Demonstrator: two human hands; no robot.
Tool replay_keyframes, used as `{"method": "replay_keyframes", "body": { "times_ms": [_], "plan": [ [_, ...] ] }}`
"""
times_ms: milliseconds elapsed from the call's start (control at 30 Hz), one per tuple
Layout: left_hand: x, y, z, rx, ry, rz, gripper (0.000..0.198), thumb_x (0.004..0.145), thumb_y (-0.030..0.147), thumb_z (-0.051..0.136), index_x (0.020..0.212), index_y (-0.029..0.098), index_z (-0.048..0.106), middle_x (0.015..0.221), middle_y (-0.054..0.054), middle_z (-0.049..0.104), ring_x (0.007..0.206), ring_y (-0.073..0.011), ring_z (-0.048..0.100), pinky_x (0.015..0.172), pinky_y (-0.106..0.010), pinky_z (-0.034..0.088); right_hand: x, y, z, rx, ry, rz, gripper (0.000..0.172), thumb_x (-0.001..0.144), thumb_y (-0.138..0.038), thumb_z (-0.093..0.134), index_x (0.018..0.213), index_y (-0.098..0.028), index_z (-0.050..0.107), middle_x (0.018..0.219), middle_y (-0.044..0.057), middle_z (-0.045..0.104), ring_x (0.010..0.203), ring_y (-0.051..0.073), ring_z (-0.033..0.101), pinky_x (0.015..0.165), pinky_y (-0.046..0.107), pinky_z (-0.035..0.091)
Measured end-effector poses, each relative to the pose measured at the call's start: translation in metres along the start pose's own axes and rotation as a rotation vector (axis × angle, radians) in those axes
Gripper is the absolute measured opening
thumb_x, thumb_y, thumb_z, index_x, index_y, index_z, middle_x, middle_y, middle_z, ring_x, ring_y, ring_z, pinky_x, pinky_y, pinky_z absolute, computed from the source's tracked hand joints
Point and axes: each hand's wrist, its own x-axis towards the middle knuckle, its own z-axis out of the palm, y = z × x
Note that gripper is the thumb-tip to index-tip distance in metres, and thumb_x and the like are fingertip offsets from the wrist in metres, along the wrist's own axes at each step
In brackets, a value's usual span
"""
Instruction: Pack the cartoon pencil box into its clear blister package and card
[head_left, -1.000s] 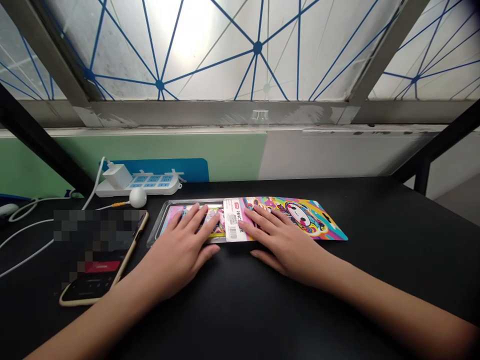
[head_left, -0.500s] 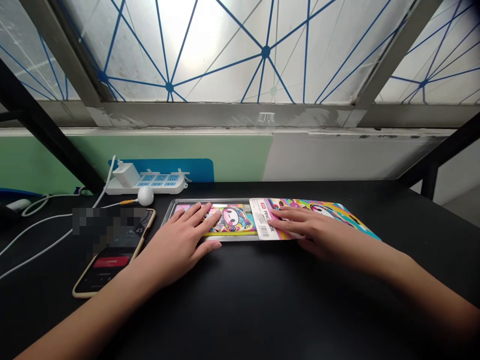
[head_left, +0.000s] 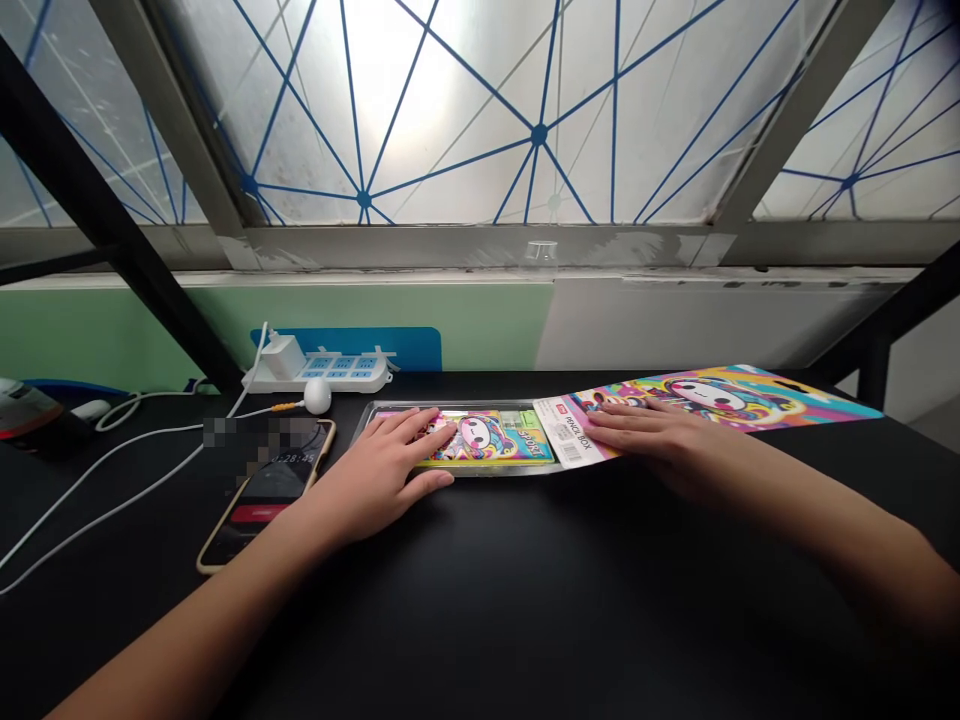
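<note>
My left hand lies flat with its fingers stretched over the left part of a pencil box with a bright cartoon print. The box lies in a clear plastic tray on the black table. My right hand rests with straight fingers on the white, barcoded end of a colourful backing card marked PENCIL BOX. That card overlaps the tray's right end and slants back to the right. The right thumb is hidden, so I cannot see whether it is under the card.
To the left lies a phone in a light case, with white cables beside it. A white power strip with a plugged-in charger stands by the wall. A round white object sits in front. Black frame bars slope at both sides.
My right hand and the card have slid right, and the card has turned so its far end points back and right. More of the pencil box shows. The camera view has shifted slightly.
</note>
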Motion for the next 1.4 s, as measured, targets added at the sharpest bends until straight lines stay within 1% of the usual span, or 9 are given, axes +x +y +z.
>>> {"method": "replay_keyframes", "body": {
  "times_ms": [133,267,433,567,667,800,933,1267,1400],
  "plan": [
    [0.0,0.0,-0.003,-0.03,0.011,0.001,0.053,0.105,0.054,0.04,0.155,0.035,0.042,0.163,-0.006,0.04,0.148,-0.0309,0.038,0.118,-0.052,0.033,-0.011,0.005,-0.005,-0.074,0.045,0.01,0.079,0.08,0.003,0.038,0.145,-0.039,0.054,0.147,-0.003,0.059,0.138,0.027,0.053,0.116,0.064,0.041],
    [0.003,0.003,-0.001,-0.029,-0.004,-0.006,0.051,0.108,0.049,0.033,0.153,0.031,0.046,0.162,-0.01,0.041,0.148,-0.0294,0.036,0.117,-0.051,0.032,-0.021,-0.012,-0.019,-0.123,0.14,0.071,0.076,0.084,0.0,0.039,0.149,-0.037,0.05,0.149,-0.002,0.057,0.135,0.029,0.057,0.111,0.058,0.05],
    [0.016,0.009,0.001,0.013,0.013,-0.013,0.05,0.109,0.046,0.029,0.153,0.03,0.047,0.16,-0.011,0.044,0.144,-0.0311,0.041,0.114,-0.051,0.034,-0.019,-0.09,-0.028,-0.189,0.17,-0.102,0.079,0.088,-0.004,0.042,0.162,-0.029,0.028,0.15,0.007,0.055,0.13,0.031,0.061,0.101,0.055,0.057],
    [0.032,0.017,-0.004,0.045,0.032,0.035,0.045,0.108,0.041,0.033,0.144,0.029,0.057,0.14,-0.01,0.062,0.12,-0.0296,0.055,0.102,-0.047,0.045,-0.011,-0.166,-0.003,-0.164,0.082,-0.28,0.063,0.089,-0.011,0.045,0.152,-0.01,0.046,0.147,0.018,0.055,0.13,0.036,0.06,0.101,0.05,0.057],
    [0.041,0.025,-0.004,0.053,0.078,0.054,0.043,0.107,0.04,0.037,0.139,0.028,0.062,0.13,-0.01,0.066,0.108,-0.0284,0.057,0.096,-0.046,0.048,0.008,-0.194,0.026,-0.049,-0.065,-0.367,0.055,0.098,-0.025,0.04,0.144,0.0,0.052,0.147,0.025,0.054,0.129,0.039,0.06,0.101,0.051,0.056],
    [0.042,0.028,0.004,0.055,0.106,0.051,0.044,0.107,0.038,0.035,0.142,0.026,0.059,0.137,-0.011,0.062,0.116,-0.0295,0.054,0.101,-0.048,0.046,0.048,-0.186,0.053,0.106,-0.137,-0.253,0.049,0.105,-0.023,0.034,0.147,-0.004,0.05,0.153,0.022,0.05,0.142,0.035,0.047,0.113,0.055,0.044],
    [0.035,0.023,0.007,0.053,0.097,0.064,0.046,0.109,0.038,0.032,0.147,0.026,0.055,0.147,-0.011,0.056,0.13,-0.0282,0.05,0.107,-0.046,0.042,0.072,-0.167,0.056,0.369,-0.092,-0.226,0.046,0.106,-0.033,0.042,0.149,-0.019,0.051,0.154,0.014,0.051,0.149,0.024,0.038,0.124,0.051,0.026],
    [0.036,0.018,0.015,0.115,0.115,0.113,0.047,0.109,0.04,0.035,0.148,0.022,0.052,0.152,-0.015,0.052,0.14,-0.0305,0.046,0.113,-0.049,0.038,0.06,-0.165,0.05,0.505,-0.212,-0.251,0.049,0.105,-0.041,0.045,0.149,-0.02,0.051,0.159,0.011,0.046,0.154,0.024,0.027,0.126,0.053,0.015],
    [0.038,0.018,0.014,0.094,0.116,0.113,0.046,0.108,0.039,0.035,0.146,0.023,0.055,0.151,-0.014,0.055,0.138,-0.0301,0.048,0.112,-0.05,0.039,0.066,-0.164,0.054,0.501,-0.177,-0.234,0.048,0.104,-0.043,0.048,0.146,-0.022,0.054,0.156,0.009,0.051,0.152,0.023,0.032,0.126,0.049,0.017]
  ]
}}
